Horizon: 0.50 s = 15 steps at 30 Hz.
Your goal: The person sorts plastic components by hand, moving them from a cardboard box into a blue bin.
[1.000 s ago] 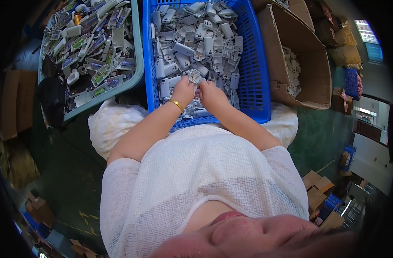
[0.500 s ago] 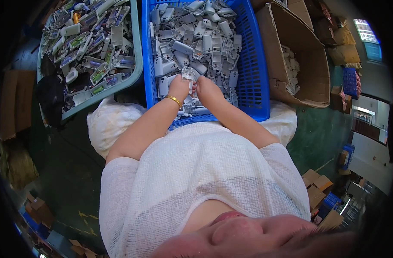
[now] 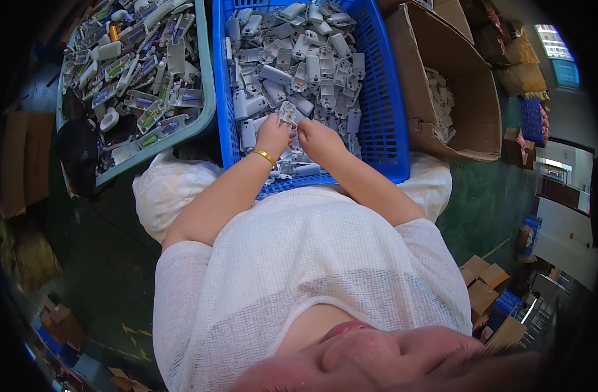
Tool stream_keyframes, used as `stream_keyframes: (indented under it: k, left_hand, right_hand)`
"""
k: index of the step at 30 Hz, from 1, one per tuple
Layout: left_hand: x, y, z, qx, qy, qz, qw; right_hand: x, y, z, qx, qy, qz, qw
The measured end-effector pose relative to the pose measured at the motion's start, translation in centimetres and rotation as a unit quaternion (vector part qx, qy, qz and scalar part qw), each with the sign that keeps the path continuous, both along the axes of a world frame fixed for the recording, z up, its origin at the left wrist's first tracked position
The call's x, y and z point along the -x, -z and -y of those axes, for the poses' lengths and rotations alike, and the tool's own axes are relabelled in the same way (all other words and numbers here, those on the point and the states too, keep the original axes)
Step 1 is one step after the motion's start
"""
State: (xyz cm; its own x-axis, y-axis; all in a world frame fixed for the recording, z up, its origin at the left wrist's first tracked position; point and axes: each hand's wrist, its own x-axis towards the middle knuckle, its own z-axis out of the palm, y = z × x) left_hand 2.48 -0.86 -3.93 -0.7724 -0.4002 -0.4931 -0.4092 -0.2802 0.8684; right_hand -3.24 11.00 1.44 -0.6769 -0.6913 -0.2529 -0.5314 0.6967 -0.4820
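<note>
Over the near half of a blue plastic crate [image 3: 385, 124], both my hands are held close together. My left hand [image 3: 273, 136], with a gold bracelet at its wrist, is closed on a small white plastic casing [image 3: 286, 112] whose moulded inner side shows. Right beside it my right hand [image 3: 319, 140] is closed, its fingertips at the casing's right edge. Whatever those fingers pinch is hidden or too small to make out. Beneath and beyond my hands, many similar white and grey plastic casings [image 3: 275, 74] lie heaped in the crate, some with hollow sides up.
At the left stands a pale green tub [image 3: 209, 72] heaped with mixed plastic parts, a black cloth-like thing [image 3: 77, 150] over its near left edge. On the right, an open cardboard box [image 3: 465, 130] holds white pieces. White sacks [image 3: 168, 189] sit by the crate's near end.
The white casing has turned slightly in my left hand, and the part of it that hung between my hands no longer shows. Both hands stay at nearly the same place.
</note>
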Motion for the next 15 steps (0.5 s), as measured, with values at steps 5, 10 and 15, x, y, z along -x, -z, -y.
stream_keyframes:
  k: [5, 10, 15]
  left_hand:
    - [-0.3, -0.4, -0.1, 0.300, 0.047, -0.024, 0.952]
    - [-1.2, -2.5, -0.7, 0.484, 0.121, -0.075, 0.863]
    - [-1.3, -2.2, -0.9, 0.495, 0.093, -0.088, 0.859]
  right_hand:
    - [2.1, 1.5, -0.8, 0.194, 0.188, 0.209, 0.940]
    - [2.4, 0.3, -0.2, 0.282, 0.316, 0.370, 0.826]
    - [4.0, -1.6, -1.2, 0.274, 0.304, 0.364, 0.837]
